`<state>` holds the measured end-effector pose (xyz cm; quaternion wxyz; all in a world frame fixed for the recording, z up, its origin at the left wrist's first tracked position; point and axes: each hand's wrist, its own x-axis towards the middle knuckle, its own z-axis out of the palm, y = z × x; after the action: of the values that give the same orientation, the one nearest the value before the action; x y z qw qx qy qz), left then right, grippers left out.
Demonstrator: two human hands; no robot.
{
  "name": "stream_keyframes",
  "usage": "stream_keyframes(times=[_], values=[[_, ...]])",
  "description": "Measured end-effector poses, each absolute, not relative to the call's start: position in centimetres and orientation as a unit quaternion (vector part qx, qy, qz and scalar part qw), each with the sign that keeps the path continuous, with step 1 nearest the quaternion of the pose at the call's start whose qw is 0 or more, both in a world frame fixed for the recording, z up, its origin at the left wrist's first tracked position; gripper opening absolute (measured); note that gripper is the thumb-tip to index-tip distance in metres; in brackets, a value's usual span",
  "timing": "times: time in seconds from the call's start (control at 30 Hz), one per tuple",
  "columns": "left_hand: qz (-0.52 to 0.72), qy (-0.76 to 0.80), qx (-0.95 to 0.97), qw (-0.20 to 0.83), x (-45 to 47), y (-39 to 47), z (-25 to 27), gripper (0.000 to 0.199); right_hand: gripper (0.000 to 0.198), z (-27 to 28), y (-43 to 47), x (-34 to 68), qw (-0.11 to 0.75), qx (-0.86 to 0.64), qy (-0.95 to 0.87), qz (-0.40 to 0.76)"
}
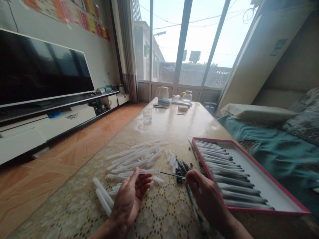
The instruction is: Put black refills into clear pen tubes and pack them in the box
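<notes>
My left hand (pixel 131 194) has its thumb pressed over a white translucent pen barrel (pixel 147 171), whose end points to the right. Between the fingertips of my right hand (pixel 204 191) is a thin dark pen refill (pixel 170 174). Its tip faces the barrel's end, with a small gap between them. A heap of similar white barrels (pixel 137 157) lies beyond and beside my left hand. Short whitish pieces (pixel 170 158) and a cluster of black refills and small black parts (pixel 183 166) lie between the hands, partly behind the right one.
A red-rimmed shallow box (pixel 270 181) at the right holds a row of pens (pixel 234 174). A clear glass (pixel 147 115), a pitcher (pixel 163 93) and a glass teapot (pixel 186 96) stand farther along the table (pixel 171 129). A sofa (pixel 269 139) borders the right side.
</notes>
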<state>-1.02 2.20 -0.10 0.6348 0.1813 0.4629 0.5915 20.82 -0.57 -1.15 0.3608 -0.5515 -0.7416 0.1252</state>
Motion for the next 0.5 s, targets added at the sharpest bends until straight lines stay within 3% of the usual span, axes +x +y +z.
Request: stream_keyframes(times=[0.3,0.5], values=[[0.565,0.450,0.229,0.653,-0.6,1.6,-0.2,0.009,0.012,-1.1,-0.6,20.8,0.356,-0.542,-0.754,0.102],[0.477,0.370,0.254,0.755,0.4,1.0,-1.3,0.014,0.019,-1.0,-0.9,19.6,0.420,-0.505,-0.711,0.253]])
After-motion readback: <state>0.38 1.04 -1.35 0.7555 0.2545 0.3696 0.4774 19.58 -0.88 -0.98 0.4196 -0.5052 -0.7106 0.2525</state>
